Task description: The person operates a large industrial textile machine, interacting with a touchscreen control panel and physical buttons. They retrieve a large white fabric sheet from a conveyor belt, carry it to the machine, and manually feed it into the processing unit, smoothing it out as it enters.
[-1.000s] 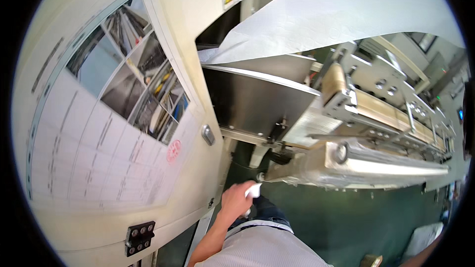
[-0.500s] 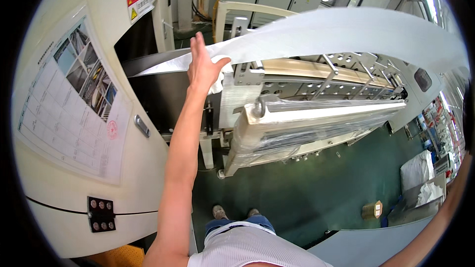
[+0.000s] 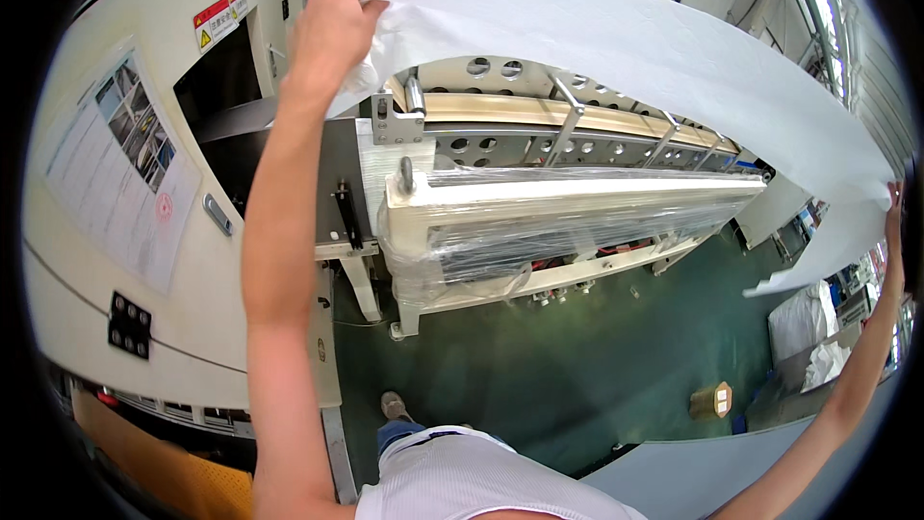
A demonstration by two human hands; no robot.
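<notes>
A long, thin white sheet [image 3: 616,34] arches across the top of the view, over a long machine. My left hand [image 3: 337,31] is raised at its left end, fingers closed round the bunched edge. Some crumpled sheet hangs beneath that hand. Far to the right, near the rim of the view, my right hand [image 3: 894,217] pinches the sheet's other end. Only part of this hand shows, and a loose flap of the sheet hangs below and left of it.
A machine frame wrapped in clear film [image 3: 577,221] stands below the sheet, beside a perforated metal rail [image 3: 481,146]. Cream machine doors [image 3: 125,231] rise on the left. On the green floor are a brown roll [image 3: 710,401] and a white sack [image 3: 801,323].
My left hand was open with fingers stretched against the sheet; now it grips the edge, higher up. My right hand has come into view, and the sheet's right end hangs in a flap.
</notes>
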